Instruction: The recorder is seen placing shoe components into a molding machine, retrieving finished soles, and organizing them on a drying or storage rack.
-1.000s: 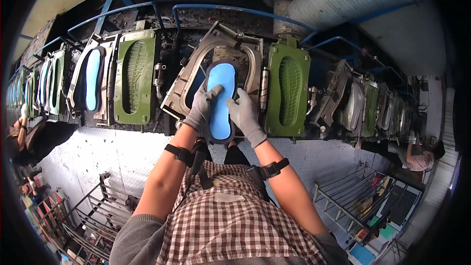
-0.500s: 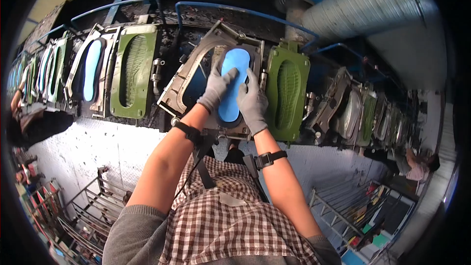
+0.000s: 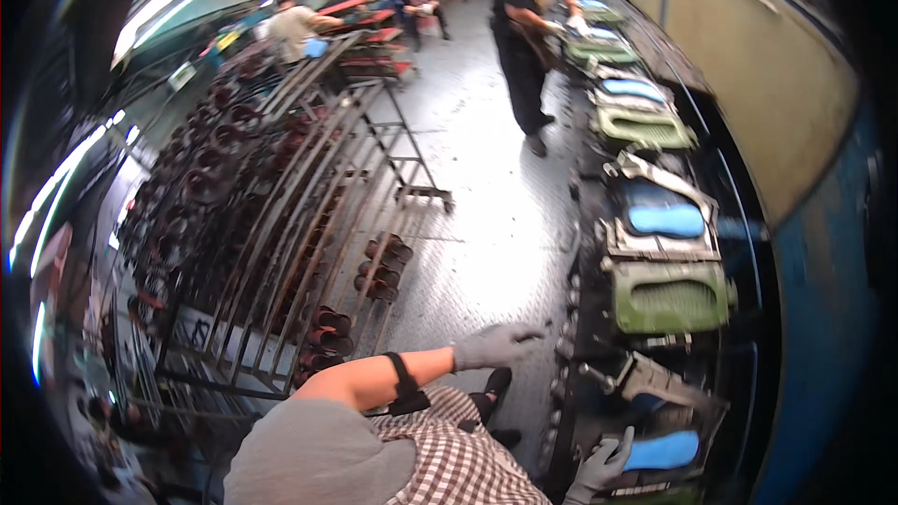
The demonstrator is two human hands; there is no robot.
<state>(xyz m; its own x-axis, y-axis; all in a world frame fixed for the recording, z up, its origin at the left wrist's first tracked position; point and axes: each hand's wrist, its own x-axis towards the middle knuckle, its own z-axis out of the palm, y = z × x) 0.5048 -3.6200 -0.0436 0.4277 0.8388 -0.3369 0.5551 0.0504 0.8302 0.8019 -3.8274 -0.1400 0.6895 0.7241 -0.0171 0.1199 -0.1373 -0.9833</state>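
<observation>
Left hand (image 3: 500, 346): grey glove, held out over the floor (image 3: 449, 271), left of the bench (image 3: 587, 346); fingers stretched, nothing in them. Black strap (image 3: 404, 379) on that forearm

Right hand (image 3: 601, 470): grey glove, near end of the bench, at the left end of a blue insole (image 3: 664, 450); thumb raised. Cannot tell whether the fingers grip it or only rest beside it

Insole: lies lengthwise left to right at the near right, within an open metal frame (image 3: 669, 382) whose raised part stands just beyond it

Farther along the bench: green mould (image 3: 673, 297) with an oval, ribbed hollow, then a second frame (image 3: 659, 245) with another blue insole (image 3: 666, 220) in it. More moulds and blue insoles in line toward the far end

Left of the walkway: metal rack (image 3: 224, 385), dark red shoes (image 3: 329, 330) on its near right part

Far right: person in dark clothes (image 3: 520, 0) standing at the bench, white gloves over it. Far left: person in a light top (image 3: 292, 28), back turned
</observation>
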